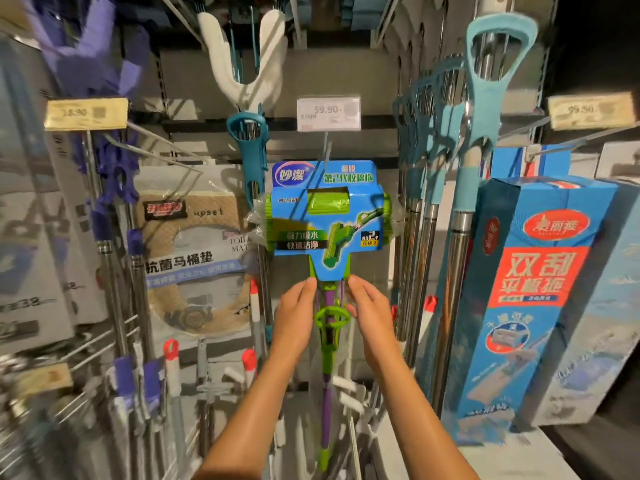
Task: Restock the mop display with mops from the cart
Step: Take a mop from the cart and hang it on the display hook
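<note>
My left hand and right hand flank the mop, fingers straight, touching its card's lower corners without gripping. It hangs below the price tag, pole running straight down between my wrists, both hands about equally near.
</note>
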